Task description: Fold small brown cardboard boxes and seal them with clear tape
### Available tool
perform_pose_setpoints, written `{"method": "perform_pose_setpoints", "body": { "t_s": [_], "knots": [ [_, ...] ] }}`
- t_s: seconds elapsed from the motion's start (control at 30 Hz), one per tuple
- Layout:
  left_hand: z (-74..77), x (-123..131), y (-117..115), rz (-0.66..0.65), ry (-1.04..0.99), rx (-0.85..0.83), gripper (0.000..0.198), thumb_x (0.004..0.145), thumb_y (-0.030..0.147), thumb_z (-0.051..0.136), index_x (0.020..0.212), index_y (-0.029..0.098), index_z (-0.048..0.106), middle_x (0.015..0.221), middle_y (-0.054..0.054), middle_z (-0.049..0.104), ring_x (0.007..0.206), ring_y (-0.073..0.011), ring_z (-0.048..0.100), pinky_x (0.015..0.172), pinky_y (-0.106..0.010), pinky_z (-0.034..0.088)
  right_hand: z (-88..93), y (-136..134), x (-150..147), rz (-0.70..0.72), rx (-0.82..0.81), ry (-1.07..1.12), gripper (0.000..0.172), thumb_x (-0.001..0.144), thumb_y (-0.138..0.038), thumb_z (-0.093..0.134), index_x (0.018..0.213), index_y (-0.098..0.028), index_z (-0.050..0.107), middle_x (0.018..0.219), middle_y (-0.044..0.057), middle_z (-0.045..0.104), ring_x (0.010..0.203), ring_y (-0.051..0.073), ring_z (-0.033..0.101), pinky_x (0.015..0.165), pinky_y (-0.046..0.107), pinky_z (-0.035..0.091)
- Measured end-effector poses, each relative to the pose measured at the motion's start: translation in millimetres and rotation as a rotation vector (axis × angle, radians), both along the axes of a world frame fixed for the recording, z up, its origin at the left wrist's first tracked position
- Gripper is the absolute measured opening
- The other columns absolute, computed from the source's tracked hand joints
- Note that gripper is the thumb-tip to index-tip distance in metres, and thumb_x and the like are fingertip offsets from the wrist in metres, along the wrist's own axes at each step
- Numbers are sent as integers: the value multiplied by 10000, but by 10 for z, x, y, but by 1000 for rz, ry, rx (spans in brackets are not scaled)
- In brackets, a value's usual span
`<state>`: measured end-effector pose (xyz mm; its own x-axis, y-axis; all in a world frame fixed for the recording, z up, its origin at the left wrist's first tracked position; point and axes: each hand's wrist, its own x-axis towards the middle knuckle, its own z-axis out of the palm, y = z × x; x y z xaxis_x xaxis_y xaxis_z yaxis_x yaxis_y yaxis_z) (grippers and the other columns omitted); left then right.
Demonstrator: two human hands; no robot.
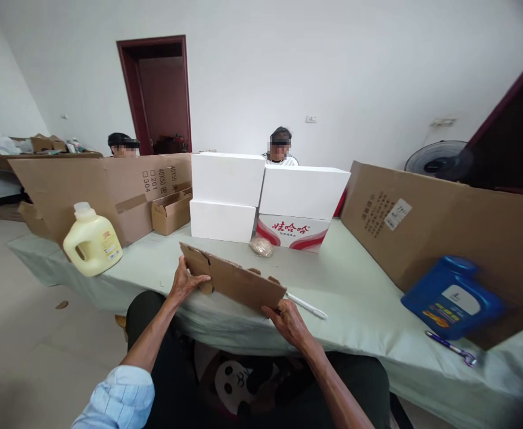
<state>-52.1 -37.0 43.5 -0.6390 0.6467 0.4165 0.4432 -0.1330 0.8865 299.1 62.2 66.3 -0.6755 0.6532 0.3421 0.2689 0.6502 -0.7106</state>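
A folded piece of brown cardboard [239,280] is held tilted over the front edge of the table. My left hand [186,282] is closed on its left end, thumb lying across the near face. At the lower right corner, my right hand [288,322] pinches the cardboard, with the fingers partly hidden behind it. Slots and small tabs show along its upper edge. Just to the right of the cardboard lies a white pen-like tool [307,306], its left end covered. Behind the cardboard sits a small clear plastic-wrapped bundle [261,246].
Stacked white boxes [228,179] and a red-and-white printed carton [292,231] stand behind. A yellow jug [92,241] and small open carton [172,211] are left. Right are a cardboard panel [422,232], blue jug [453,298] and purple pen [450,347]. Two people sit beyond.
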Motion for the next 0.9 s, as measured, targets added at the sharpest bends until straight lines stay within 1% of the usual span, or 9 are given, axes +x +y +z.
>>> {"method": "perform_pose_setpoints", "body": {
  "t_s": [0.07, 0.2, 0.33, 0.4, 0.47, 0.53, 0.63, 0.77, 0.9],
  "knots": [
    [15, 45, 12, 19, 10, 14, 927, 579, 561, 985, 1292, 214, 507, 1226, -100, 671, 1182, -339, 679, 1009, -519, 566, 12, -49, 12, 10, 13, 9, 418, 933, -459, 548, 647, -244, 331, 626, -27, 375, 607, 140, 329, 571, 283, 274],
    [-23, 70, 82, 41, 92, 11, 953, 652, 596, 919, 1419, 223, 492, 1268, -109, 656, 1189, -328, 676, 946, -479, 597, 30, -138, 102, -11, 30, 82, 443, 979, -504, 507, 653, -239, 365, 630, -15, 421, 604, 147, 361, 566, 288, 308],
    [-211, -51, 97, 68, 214, -131, 862, 746, 666, 771, 1430, 191, 548, 1280, -142, 651, 1110, -341, 700, 837, -476, 627, 18, -121, 358, -212, 70, 229, 545, 972, -624, 565, 613, -230, 449, 625, 20, 518, 607, 172, 445, 565, 300, 375],
    [-305, -130, 52, 54, 298, -226, 714, 805, 657, 685, 1328, 174, 631, 1248, -148, 676, 1057, -324, 713, 859, -467, 624, 20, -59, 561, -365, 118, 287, 622, 943, -711, 582, 571, -233, 443, 583, 29, 511, 579, 172, 439, 541, 304, 377],
    [-376, -180, -14, 32, 342, -284, 548, 830, 610, 639, 1162, 179, 706, 1137, -132, 721, 975, -302, 727, 871, -444, 614, 35, 27, 802, -519, 165, 328, 687, 906, -793, 583, 529, -243, 416, 533, 28, 474, 545, 166, 410, 512, 309, 360],
    [-431, -182, -79, 9, 361, -323, 386, 828, 534, 631, 1000, 205, 734, 963, -87, 747, 876, -279, 734, 845, -409, 604, 58, 118, 1056, -656, 198, 348, 713, 875, -836, 582, 504, -253, 407, 507, 26, 452, 529, 165, 399, 505, 317, 354],
    [-517, -104, -142, -10, 397, -395, 208, 823, 416, 635, 863, 234, 727, 787, -29, 729, 769, -247, 728, 778, -354, 581, 81, 242, 1400, -816, 218, 328, 690, 853, -841, 554, 490, -273, 410, 497, 35, 459, 521, 179, 422, 508, 332, 340],
    [-638, 39, -161, 24, 471, -470, 143, 862, 329, 620, 805, 238, 714, 848, -41, 738, 876, -259, 723, 836, -351, 552, 44, 352, 1700, -973, 197, 249, 597, 822, -799, 504, 502, -299, 441, 502, 71, 532, 521, 222, 496, 524, 356, 346],
    [-681, 102, -139, 64, 543, -520, 191, 921, 303, 590, 786, 240, 709, 905, -59, 736, 969, -276, 708, 912, -369, 524, -55, 399, 1823, -1038, 150, 206, 508, 803, -741, 485, 523, -318, 458, 562, 123, 627, 559, 263, 583, 568, 383, 403]
  ]
}}
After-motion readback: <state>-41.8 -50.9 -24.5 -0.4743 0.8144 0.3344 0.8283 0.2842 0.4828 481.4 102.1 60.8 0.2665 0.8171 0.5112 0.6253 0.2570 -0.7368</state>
